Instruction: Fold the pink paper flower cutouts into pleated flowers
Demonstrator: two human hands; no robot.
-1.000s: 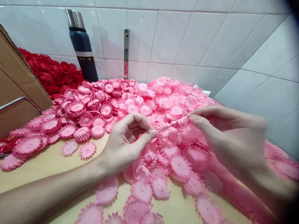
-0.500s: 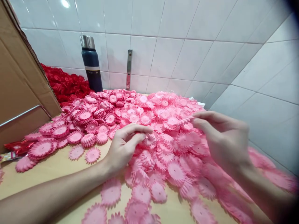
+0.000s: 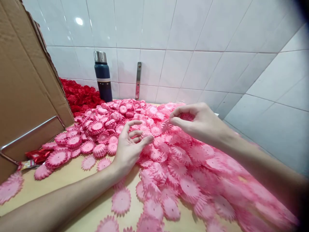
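My right hand (image 3: 193, 120) is over the pile, its thumb and index finger pinched on the edge of a thin pink fabric petal disc (image 3: 166, 126). To its left, my left hand (image 3: 131, 143) hovers at the near side of the pile. Its index finger and thumb are spread apart and the other fingers curl loosely; I make out nothing held in it. Behind its thumb lie more pink discs. The big pile of scalloped pink petal discs (image 3: 190, 187) spreads under and around both hands, many with a small centre hole.
A cardboard box (image 3: 31, 80) stands at the left, with a metal rod (image 3: 31, 132) by it. Behind are red petal pieces (image 3: 82, 95), a dark blue bottle (image 3: 103, 82) and a metal strip (image 3: 138, 80) on the tiled wall (image 3: 188, 29). A red wrapper (image 3: 38, 155) lies left.
My right hand has moved left, closer to my left hand, with a pink disc in its fingertips. My left thumb and index finger have parted. The view has shifted slightly.
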